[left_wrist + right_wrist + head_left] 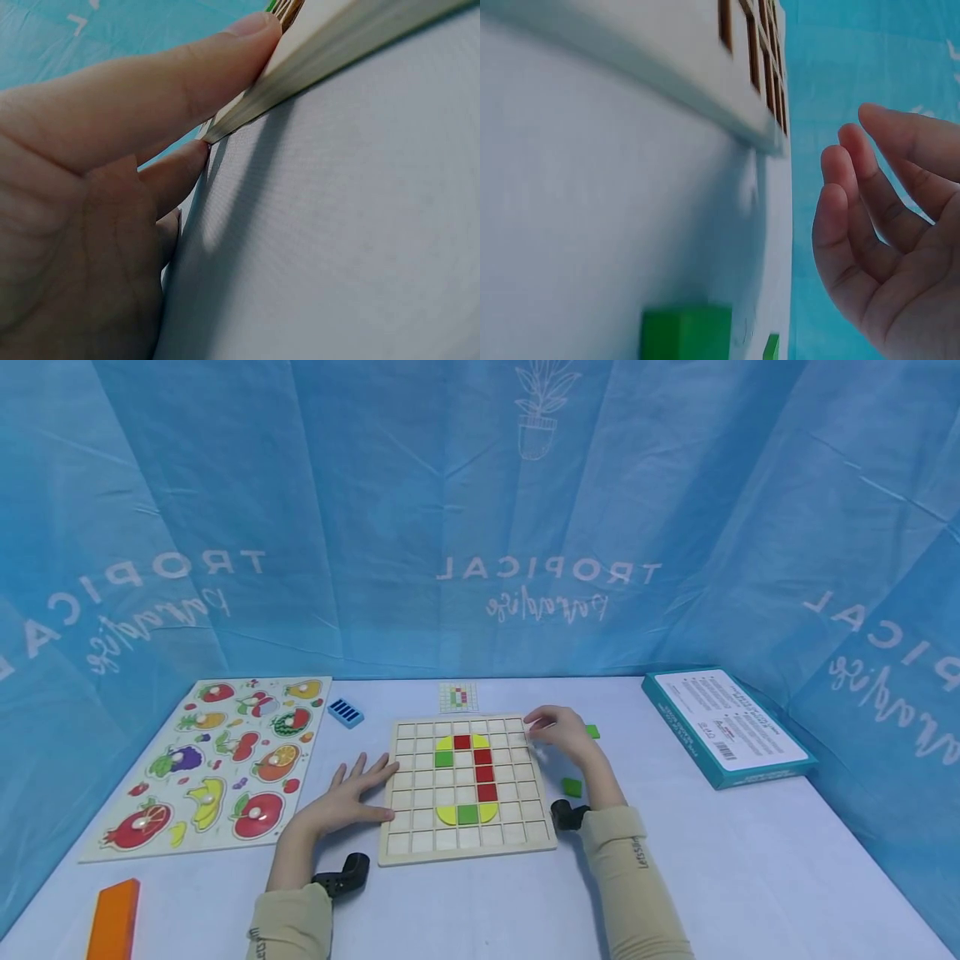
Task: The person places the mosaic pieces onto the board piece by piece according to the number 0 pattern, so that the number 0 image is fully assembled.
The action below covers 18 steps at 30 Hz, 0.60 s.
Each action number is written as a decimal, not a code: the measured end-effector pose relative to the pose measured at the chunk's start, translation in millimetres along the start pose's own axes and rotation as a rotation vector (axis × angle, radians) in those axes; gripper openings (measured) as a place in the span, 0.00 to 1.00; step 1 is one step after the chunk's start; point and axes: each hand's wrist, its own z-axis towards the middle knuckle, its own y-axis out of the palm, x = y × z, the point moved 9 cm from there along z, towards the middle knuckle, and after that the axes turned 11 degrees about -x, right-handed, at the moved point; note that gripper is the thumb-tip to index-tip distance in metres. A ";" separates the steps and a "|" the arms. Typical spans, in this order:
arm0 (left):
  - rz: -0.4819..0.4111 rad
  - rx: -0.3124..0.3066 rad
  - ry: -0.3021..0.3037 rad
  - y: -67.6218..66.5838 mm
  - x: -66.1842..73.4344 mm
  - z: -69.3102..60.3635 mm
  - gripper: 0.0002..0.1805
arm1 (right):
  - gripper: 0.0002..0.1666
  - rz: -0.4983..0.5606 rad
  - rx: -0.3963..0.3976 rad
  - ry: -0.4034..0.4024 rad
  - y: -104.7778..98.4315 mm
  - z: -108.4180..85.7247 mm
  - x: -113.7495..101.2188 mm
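Observation:
A wooden grid board (pixel 468 789) lies in the middle, with red, green and yellow pieces set in several squares. My left hand (pixel 347 800) is spread at the board's left edge; the left wrist view shows its thumb (pixel 217 64) and a fingertip touching that edge. Over the upper right corner of the board is my right hand (pixel 562 732), its fingers loosely bent. In the right wrist view nothing shows between those fingers (pixel 832 214), and they stand apart from the board. A green block (pixel 572 787) lies right of the board, and another green block (pixel 592 732) lies beyond the right hand.
A small pattern card (pixel 458 697) lies behind the board. At the left are a fruit puzzle board (pixel 213 768), a blue slotted block (pixel 346 712) and an orange block (pixel 114 920). A teal box (pixel 727 727) lies at the right. A blue curtain (pixel 480 518) hangs behind the table.

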 end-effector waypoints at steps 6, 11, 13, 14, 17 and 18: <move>-0.006 -0.002 0.002 -0.8 0.4 -1.7 0.48 | 0.14 -0.012 0.043 0.033 -15.1 -4.1 10.8; -0.005 -0.002 0.004 -1.3 1.5 -2.1 0.48 | 0.15 0.002 0.043 0.074 -23.7 -5.3 22.7; -0.011 -0.003 0.002 -1.2 1.9 -2.2 0.48 | 0.16 0.005 0.048 0.090 -26.5 -5.3 27.4; -0.015 -0.002 0.001 -1.2 1.9 -2.3 0.48 | 0.16 0.008 0.048 0.098 -27.5 -5.4 29.4; -0.022 -0.004 0.001 -1.0 2.1 -2.1 0.48 | 0.17 0.012 0.050 0.106 -30.9 -6.1 34.8; -0.025 -0.003 0.000 -1.0 2.1 -2.1 0.48 | 0.17 0.009 0.056 0.108 -32.9 -6.4 36.5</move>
